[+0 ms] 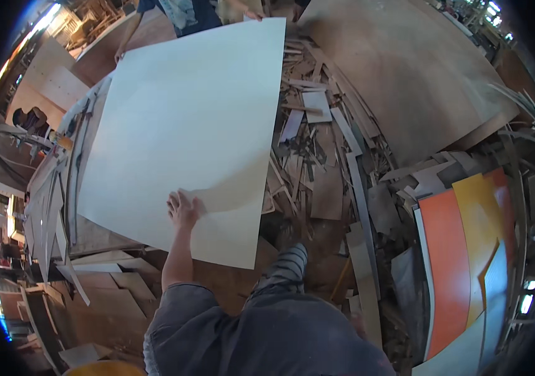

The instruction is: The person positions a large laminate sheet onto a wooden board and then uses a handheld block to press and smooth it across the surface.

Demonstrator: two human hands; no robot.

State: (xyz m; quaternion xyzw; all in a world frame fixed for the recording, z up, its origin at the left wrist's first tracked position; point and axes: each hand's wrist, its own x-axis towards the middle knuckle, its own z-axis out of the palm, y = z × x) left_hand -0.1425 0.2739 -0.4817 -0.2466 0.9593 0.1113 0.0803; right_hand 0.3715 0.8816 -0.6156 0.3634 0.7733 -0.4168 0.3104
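A large white sheet [180, 119] lies across the work surface in front of me, its near edge overhanging toward my body. My left hand [183, 210] rests palm down on its near part, fingers spread and slightly bent, gripping nothing. My right hand cannot be made out; the right arm is mostly lost beside my dark shirt. At the far edge, another person's hand [119, 55] touches the sheet's left corner, and that person's other hand [254, 14] is at the edge near the right corner.
Wood offcuts [308, 144] litter the area right of the sheet. A big brown board [405, 75] lies at the far right. Orange [446, 250] and yellow [475, 219] panels lean at the right. Thin strips [61, 219] and stacked boards [108, 291] stand at the left.
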